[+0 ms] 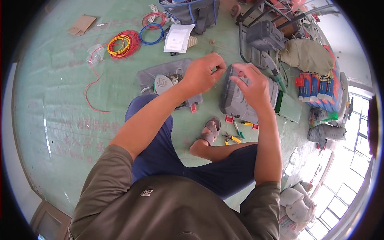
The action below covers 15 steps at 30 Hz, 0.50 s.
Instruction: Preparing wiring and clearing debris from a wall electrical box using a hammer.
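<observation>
My left hand (203,75) is raised over the open grey case, with thumb and forefinger pinched together. A thin dark sliver seems to show at their tips, too small to name. To its right, my right hand (256,85) hangs above a closed grey hard case (234,98), thumb and curved fingers apart, with nothing visible between them. The two hands do not touch. Under my left forearm lies the open grey case (146,78), holding a pale round perforated piece (163,83) and loose parts partly hidden by my arm.
Yellow-handled pliers (232,139) and a green-handled tool (237,130) lie by my foot. Ahead are a red-and-yellow wire coil (130,45), a blue coil (151,43), a white packet (177,39) and a tool bag (188,13). A metal-framed cart (243,40) stands at far right.
</observation>
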Tool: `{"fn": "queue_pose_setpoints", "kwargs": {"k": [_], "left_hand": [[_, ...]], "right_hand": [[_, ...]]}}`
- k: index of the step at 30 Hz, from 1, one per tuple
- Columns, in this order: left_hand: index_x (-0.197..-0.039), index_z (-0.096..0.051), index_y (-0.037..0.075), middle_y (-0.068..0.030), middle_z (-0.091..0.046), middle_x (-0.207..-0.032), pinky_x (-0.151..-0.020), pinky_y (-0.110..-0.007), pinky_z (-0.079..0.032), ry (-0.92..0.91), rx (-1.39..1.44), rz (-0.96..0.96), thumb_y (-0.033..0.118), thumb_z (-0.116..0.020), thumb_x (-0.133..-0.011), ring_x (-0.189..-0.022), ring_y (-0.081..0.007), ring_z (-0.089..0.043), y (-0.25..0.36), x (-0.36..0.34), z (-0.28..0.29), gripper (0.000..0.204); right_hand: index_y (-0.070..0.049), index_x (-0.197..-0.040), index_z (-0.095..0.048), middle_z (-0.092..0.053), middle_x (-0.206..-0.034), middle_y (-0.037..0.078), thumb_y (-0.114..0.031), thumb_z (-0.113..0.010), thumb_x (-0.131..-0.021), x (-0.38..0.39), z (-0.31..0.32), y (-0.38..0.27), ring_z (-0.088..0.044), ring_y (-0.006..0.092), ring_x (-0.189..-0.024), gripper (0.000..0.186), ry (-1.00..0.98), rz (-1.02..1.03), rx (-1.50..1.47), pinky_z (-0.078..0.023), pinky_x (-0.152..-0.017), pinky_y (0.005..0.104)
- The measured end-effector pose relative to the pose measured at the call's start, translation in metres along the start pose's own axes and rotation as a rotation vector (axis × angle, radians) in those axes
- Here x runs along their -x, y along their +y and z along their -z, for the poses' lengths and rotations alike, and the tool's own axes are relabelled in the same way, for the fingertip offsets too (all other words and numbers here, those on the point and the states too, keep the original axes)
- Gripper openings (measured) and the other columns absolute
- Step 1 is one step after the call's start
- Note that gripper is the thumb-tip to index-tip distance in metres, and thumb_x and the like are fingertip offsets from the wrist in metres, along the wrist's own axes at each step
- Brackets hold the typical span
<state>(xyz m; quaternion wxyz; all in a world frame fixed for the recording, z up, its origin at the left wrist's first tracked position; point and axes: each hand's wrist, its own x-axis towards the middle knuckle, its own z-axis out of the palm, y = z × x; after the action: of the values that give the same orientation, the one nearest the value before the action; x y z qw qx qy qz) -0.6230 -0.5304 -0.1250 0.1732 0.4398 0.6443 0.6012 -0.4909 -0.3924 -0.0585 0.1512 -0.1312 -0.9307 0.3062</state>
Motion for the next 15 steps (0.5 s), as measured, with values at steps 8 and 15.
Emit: {"fn": "queue_pose_setpoints", "kwargs": {"k": [8, 15], "left_hand": [[-0.082, -0.058, 0.008, -0.0049, -0.058, -0.081, -0.06, -0.034, -0.046, 0.048, -0.054, -0.078, 0.001, -0.065, -0.076, -0.07, -0.0274, -0.059, 0.003, -0.001, -0.005, 0.011], [-0.081, -0.058, 0.008, -0.0055, -0.058, -0.082, -0.059, -0.035, -0.045, 0.1, -0.094, -0.128, -0.001, -0.065, -0.074, -0.07, -0.0282, -0.059, 0.005, 0.002, -0.007, 0.013]], "right_hand": [[-0.004, -0.094, -0.068, -0.066, -0.079, 0.007, -0.016, -0.073, -0.08, -0.001, -0.008, 0.003, -0.063, 0.0212, -0.073, 0.019, 0.085, 0.231, 0.212, -0.048, -0.063, 0.0312], [-0.001, -0.094, -0.067, -0.065, -0.076, 0.004, -0.018, -0.071, -0.084, 0.0, -0.009, 0.004, -0.06, 0.0129, -0.071, 0.02, -0.089, -0.737, -0.795, -0.046, -0.063, 0.0274]]}}
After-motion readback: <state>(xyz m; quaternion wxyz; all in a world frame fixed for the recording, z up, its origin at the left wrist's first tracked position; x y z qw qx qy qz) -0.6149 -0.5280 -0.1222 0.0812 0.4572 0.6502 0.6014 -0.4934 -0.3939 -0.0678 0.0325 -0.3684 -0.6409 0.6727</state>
